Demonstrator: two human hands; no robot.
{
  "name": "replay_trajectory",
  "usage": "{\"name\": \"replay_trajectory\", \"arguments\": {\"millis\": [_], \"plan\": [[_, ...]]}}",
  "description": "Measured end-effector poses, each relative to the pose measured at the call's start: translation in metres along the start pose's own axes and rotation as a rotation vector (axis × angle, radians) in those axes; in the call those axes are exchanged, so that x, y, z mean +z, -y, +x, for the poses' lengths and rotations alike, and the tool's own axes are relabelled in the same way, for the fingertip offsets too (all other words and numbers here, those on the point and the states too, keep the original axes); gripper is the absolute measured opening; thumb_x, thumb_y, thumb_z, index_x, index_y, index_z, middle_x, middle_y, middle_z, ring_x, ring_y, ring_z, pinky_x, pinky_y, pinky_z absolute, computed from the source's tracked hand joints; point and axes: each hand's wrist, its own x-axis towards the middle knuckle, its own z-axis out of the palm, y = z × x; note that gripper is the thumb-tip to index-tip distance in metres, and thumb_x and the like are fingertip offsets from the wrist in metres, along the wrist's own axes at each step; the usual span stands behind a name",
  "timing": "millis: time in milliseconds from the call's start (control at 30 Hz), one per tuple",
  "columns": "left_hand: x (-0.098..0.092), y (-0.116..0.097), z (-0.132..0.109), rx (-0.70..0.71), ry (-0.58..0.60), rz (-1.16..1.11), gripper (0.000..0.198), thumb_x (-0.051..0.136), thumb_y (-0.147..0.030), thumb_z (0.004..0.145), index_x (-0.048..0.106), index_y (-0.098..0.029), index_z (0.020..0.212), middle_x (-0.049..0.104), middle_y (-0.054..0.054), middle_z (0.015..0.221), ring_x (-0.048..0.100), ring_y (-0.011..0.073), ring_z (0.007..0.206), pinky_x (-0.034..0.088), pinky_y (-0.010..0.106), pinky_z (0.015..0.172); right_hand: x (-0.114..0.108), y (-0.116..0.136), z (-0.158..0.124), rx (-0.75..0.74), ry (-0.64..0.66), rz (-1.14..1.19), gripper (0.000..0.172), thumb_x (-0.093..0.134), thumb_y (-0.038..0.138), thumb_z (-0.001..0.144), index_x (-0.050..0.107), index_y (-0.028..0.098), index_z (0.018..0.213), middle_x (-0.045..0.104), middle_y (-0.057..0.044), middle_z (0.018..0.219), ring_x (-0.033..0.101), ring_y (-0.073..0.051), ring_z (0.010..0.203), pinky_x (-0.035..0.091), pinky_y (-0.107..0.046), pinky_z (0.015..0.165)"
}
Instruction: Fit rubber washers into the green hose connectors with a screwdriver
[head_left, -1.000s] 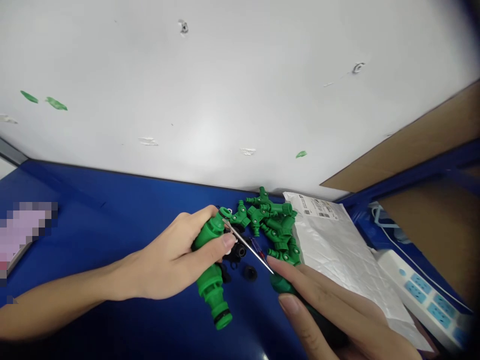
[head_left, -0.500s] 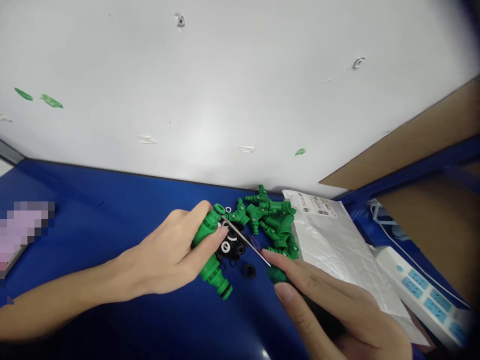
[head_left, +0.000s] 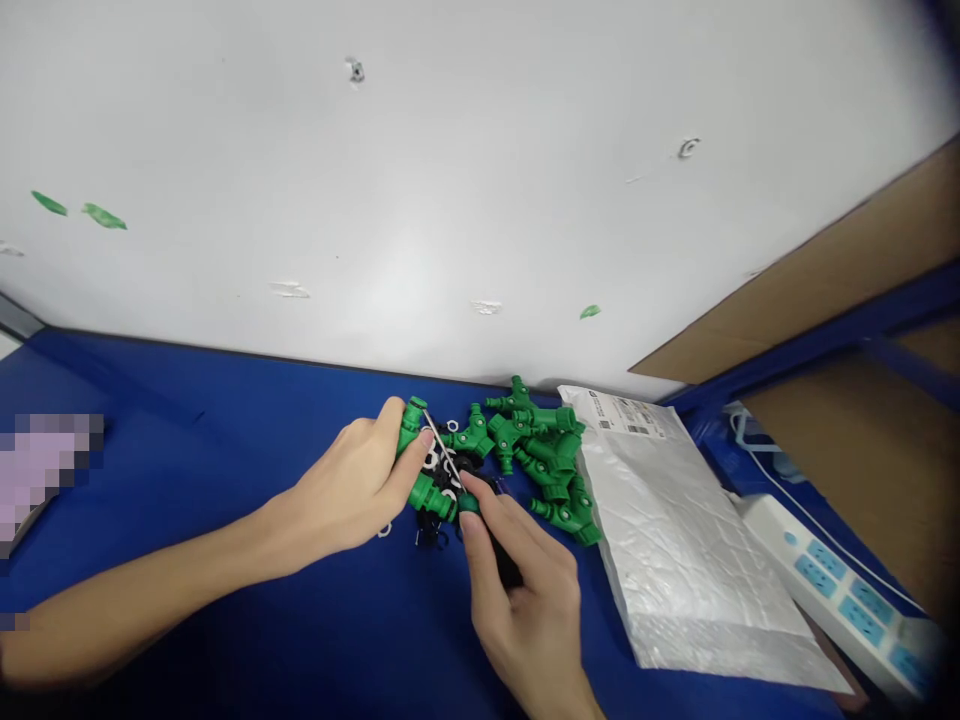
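My left hand (head_left: 349, 490) is closed around a green plastic hose connector (head_left: 433, 497), whose ends stick out above and below the grip. In my right hand (head_left: 525, 580) is a screwdriver (head_left: 445, 455), held by its dark green and black handle. The thin metal shaft slants up and left, and its tip is at the connector's upper end, close to my left thumb. Whether the tip touches the connector or a ring on it, I cannot tell. Beneath and behind the hands lie small black parts (head_left: 430, 531) and white rings (head_left: 452, 426), partly covered.
Several green connectors (head_left: 551, 450) are heaped right of the hands on the blue table (head_left: 247, 430). Beside them lies a silvery mailing bag (head_left: 675, 520), then a white power strip (head_left: 795, 555). A white wall (head_left: 420, 180) rises behind. A blurred-out pinkish object (head_left: 49, 470) is at far left.
My right hand has moved left and away from me, nearer the left hand, and the screwdriver shaft is steeper. Both hands and the connector appear farther off. The view has shifted slightly.
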Motion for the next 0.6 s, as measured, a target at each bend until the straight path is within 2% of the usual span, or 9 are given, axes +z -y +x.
{"name": "replay_trajectory", "arguments": {"millis": [133,200,400,500,600], "plan": [[0.002,0.01,0.008,0.007,-0.01,0.014,0.028,0.031,-0.044,0.1,0.031,-0.024,0.08,0.045,-0.006,0.053,0.045,0.0138,0.045,0.03,0.027,0.047,0.009,-0.008,0.001,0.191,0.015,0.102,0.029,0.052,0.023,0.097,0.071,0.013,0.116,0.067,-0.003,0.067,0.065,-0.017,0.061,0.058,-0.028,0.059],[0.005,0.014,0.011,0.028,-0.023,0.026,0.028,0.031,-0.043,0.1,0.031,-0.024,0.08,0.044,-0.007,0.052,0.043,0.0137,0.044,0.028,0.027,0.046,0.013,-0.01,0.0,0.22,0.014,0.116,0.03,0.051,0.025,0.097,0.07,0.013,0.117,0.06,0.0,0.058,0.063,-0.017,0.059,0.058,-0.028,0.06],[0.008,0.021,0.015,0.022,0.007,-0.009,0.03,0.032,-0.044,0.1,0.031,-0.024,0.078,0.042,-0.007,0.055,0.04,0.0133,0.047,0.029,0.028,0.049,0.023,-0.022,-0.007,-0.029,-0.048,-0.035,0.035,0.048,0.01,0.096,0.065,0.014,0.127,0.069,-0.009,0.088,0.067,-0.016,0.071,0.057,-0.025,0.064],[0.004,0.022,0.018,0.003,0.043,-0.092,0.033,0.034,-0.048,0.099,0.033,-0.023,0.078,0.041,-0.007,0.057,0.04,0.0122,0.049,0.031,0.027,0.05,0.024,-0.029,-0.008,-0.086,-0.041,-0.114,0.038,0.047,0.009,0.096,0.061,0.014,0.131,0.068,-0.01,0.089,0.066,-0.015,0.069,0.056,-0.023,0.062],[0.0,0.021,0.02,-0.025,0.127,-0.281,0.035,0.037,-0.052,0.098,0.037,-0.022,0.08,0.042,-0.007,0.062,0.04,0.0099,0.05,0.034,0.024,0.047,0.024,-0.033,-0.009,-0.139,-0.025,-0.193,0.04,0.048,0.009,0.096,0.058,0.014,0.134,0.066,-0.008,0.086,0.063,-0.013,0.063,0.054,-0.021,0.056]]}}
